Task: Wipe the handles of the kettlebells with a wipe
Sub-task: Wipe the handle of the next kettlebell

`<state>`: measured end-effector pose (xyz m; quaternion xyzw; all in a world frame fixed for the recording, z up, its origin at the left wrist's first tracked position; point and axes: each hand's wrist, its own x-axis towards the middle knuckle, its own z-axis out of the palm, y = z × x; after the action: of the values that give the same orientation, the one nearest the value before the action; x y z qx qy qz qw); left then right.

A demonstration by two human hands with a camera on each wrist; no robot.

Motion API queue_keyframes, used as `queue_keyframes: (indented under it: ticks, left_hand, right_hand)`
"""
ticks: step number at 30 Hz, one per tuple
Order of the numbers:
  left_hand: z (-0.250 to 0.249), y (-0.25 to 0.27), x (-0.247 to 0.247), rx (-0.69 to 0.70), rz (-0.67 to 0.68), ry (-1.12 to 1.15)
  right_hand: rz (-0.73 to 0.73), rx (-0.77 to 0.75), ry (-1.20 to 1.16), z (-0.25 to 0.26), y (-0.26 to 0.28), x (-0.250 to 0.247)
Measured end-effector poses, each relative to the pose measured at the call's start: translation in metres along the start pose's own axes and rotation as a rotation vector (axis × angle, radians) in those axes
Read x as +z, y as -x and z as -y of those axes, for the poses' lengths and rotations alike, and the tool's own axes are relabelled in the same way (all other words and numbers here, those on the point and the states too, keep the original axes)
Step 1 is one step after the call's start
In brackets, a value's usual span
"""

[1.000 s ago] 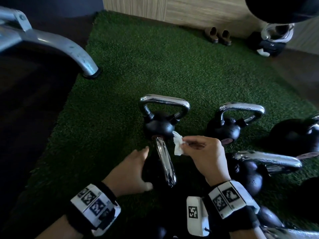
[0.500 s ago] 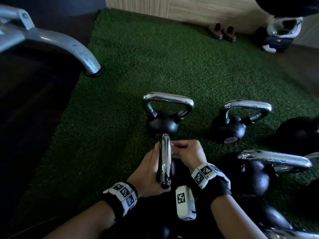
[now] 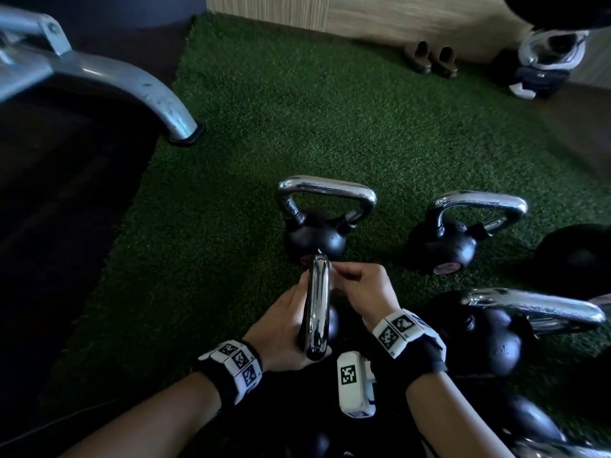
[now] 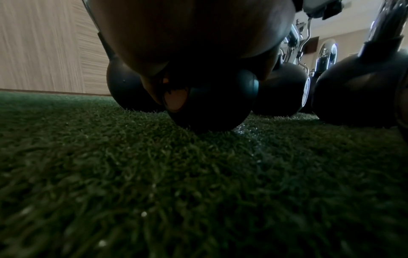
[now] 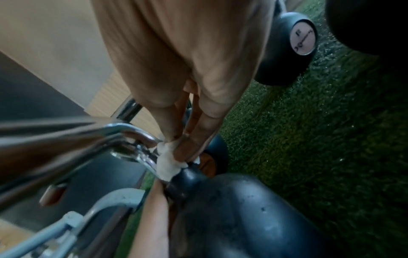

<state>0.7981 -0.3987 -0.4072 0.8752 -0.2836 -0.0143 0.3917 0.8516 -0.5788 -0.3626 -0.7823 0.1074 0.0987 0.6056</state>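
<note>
Green artificial turf (image 3: 297,110) covers the floor, with a wood-panelled wall (image 3: 363,14) behind it and several black kettlebells standing close together near the person. The nearest kettlebell (image 5: 243,218) sits between the forearms, its chrome handle (image 3: 317,302) edge-on in the head view. The left hand (image 3: 281,328) rests against that handle's left side and steadies it; whether its fingers curl round the bar is hidden, so its grip cannot be told. The right hand (image 3: 360,285) pinches a small white wipe (image 5: 167,162) and presses it to the handle's far leg, just above the black collar where chrome meets the ball. Two more kettlebells, one straight ahead (image 3: 314,239) and one to the right (image 3: 443,246), stand beyond. The wipe is thin and soft and will likely bunch, so it should be wrapped round the bar. The polished chrome looks slick; the iron is probably heavy enough to stay put, and bracing the handle rather than lifting seems wise.
</note>
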Motion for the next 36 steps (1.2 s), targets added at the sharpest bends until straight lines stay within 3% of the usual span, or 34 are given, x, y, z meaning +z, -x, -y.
queue_keyframes:
  ticks: [4, 9, 14, 21, 25, 30, 36]
  left_hand:
    - [-0.007, -0.002, -0.008, 0.042, -0.067, 0.083]
    - [-0.009, -0.003, -0.011, 0.166, -0.043, -0.062]
    - [-0.002, -0.007, -0.007, 0.059, -0.029, -0.025]
    - [0.011, -0.002, -0.010, -0.018, -0.030, 0.095]
    - [0.018, -0.007, -0.011, -0.141, 0.037, 0.072]
    - [0.019, -0.012, -0.016, -0.115, 0.045, 0.104]
    - [0.019, -0.010, -0.021, -0.255, 0.074, 0.153]
  right_hand:
    - [-0.062, -0.174, -0.024, 0.008, 0.007, 0.001]
    - [-0.013, -0.408, 0.080, 0.022, 0.022, -0.005]
    - [-0.050, -0.473, 0.213, 0.035, 0.012, -0.011]
    - [0.131, -0.614, 0.337, 0.049, 0.047, -0.010]
    - [0.123, -0.551, 0.308, 0.058, 0.041, -0.009]
    - [0.251, -0.438, 0.245, 0.052, 0.058, -0.008]
    - [0.222, -0.369, 0.201, 0.037, 0.055, -0.001]
